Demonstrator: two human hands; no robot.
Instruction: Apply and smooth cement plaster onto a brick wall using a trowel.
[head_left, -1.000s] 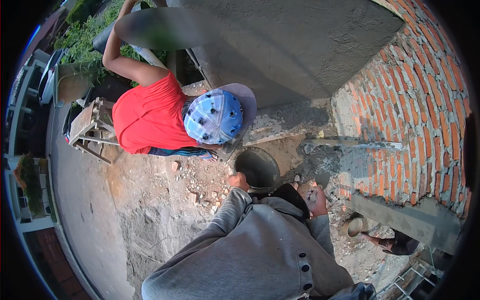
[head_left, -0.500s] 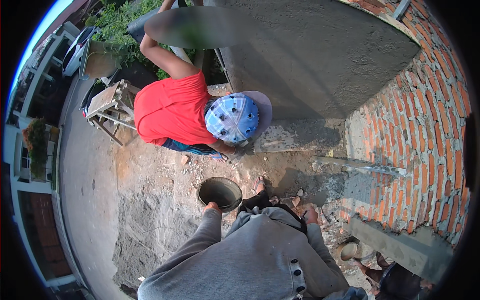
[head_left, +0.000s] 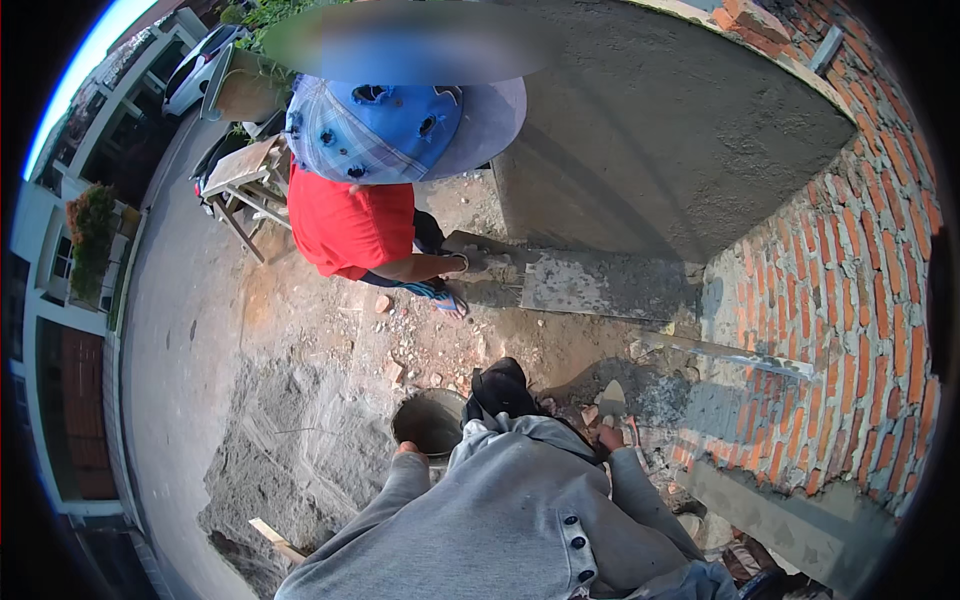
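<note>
My left hand [head_left: 407,449] grips the rim of a dark round bucket [head_left: 430,420] at my lower left, partly hidden by my grey sleeve. My right hand [head_left: 607,436] is closed on the handle of a pointed trowel [head_left: 611,398], its blade over the rubble beside the brick wall. A co-worker in a red shirt [head_left: 340,225] and blue checked cap [head_left: 375,135] stands ahead of me, a hand low near the grey slab [head_left: 600,280] at the foot of the plastered wall [head_left: 660,120].
A brick wall [head_left: 810,330] curves along the right, with a mortar-covered ledge [head_left: 760,510] at lower right. A sand and mortar pile [head_left: 270,460] lies at lower left. A wooden trestle [head_left: 245,190] stands behind the co-worker, near the road [head_left: 175,330] and parked cars [head_left: 195,75].
The bucket in my left hand has moved left, toward the mortar pile, and now sits lower in view. The co-worker's cap has risen in the picture as they shifted. My trowel blade shows again.
</note>
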